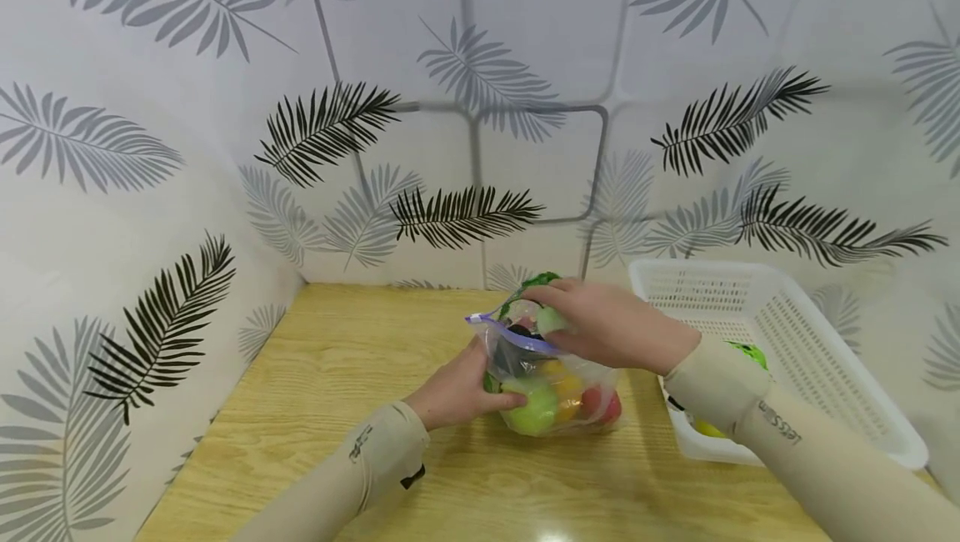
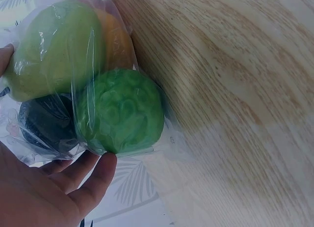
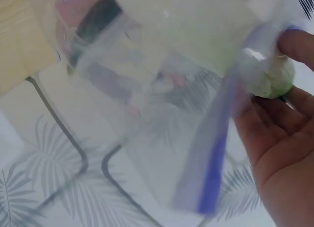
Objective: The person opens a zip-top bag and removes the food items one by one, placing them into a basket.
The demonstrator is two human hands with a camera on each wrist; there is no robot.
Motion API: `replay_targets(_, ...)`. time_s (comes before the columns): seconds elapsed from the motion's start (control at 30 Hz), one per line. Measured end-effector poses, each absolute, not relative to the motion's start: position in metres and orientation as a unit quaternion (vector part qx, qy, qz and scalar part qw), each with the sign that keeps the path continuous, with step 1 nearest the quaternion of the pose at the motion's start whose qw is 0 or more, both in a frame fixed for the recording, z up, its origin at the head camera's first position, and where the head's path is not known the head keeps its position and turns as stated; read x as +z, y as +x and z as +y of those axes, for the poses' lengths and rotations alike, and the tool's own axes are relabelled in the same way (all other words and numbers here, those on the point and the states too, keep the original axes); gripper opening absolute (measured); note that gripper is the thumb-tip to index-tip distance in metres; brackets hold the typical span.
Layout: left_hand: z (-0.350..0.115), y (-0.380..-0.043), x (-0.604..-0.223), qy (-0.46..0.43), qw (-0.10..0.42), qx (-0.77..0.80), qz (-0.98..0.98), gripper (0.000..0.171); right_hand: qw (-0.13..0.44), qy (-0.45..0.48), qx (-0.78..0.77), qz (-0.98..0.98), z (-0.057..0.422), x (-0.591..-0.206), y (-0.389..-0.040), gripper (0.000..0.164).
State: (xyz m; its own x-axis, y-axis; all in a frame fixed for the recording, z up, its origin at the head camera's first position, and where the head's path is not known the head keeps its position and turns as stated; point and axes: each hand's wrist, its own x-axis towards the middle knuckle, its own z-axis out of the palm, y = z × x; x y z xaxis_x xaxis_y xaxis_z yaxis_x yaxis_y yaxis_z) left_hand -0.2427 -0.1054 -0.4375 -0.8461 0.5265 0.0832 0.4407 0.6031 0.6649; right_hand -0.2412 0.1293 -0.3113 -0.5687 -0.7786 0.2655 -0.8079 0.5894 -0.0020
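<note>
A clear zip bag (image 1: 540, 343) with a purple seal strip stands on the table, its mouth apart. Inside show a light green round fruit (image 1: 531, 407), something orange (image 1: 564, 388), red pieces (image 1: 602, 405), a bumpy green piece (image 2: 120, 111) and a dark piece (image 2: 48, 124). My left hand (image 1: 457, 388) grips the bag's left side, thumb in front and fingers behind. At the bag's mouth, my right hand (image 1: 600, 321) holds a leafy vegetable with a pale green-white base (image 3: 269, 74) and dark green leaves (image 1: 542, 279). The bag's film partly covers it.
To the right stands a white perforated basket (image 1: 840, 358), with a green item (image 1: 748, 352) and a yellow item (image 1: 707, 428) partly hidden by my right forearm. Behind the wooden table (image 1: 360, 342) is a leaf-patterned covering (image 1: 420, 150).
</note>
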Motion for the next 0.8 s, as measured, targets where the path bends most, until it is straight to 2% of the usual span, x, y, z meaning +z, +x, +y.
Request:
replay_targets(0.4,-0.104,-0.240,-0.435,0.263,0.056,0.329,0.905,0.112,0.221,0.418,0.102,-0.875,0.173,-0.266,-0.225,0.063)
replay_targets(0.8,-0.103,-0.240,-0.436,0.265,0.051,0.345,0.899,0.103,0.324,0.353,0.212,-0.852,0.227,-0.247,-0.222,0.070)
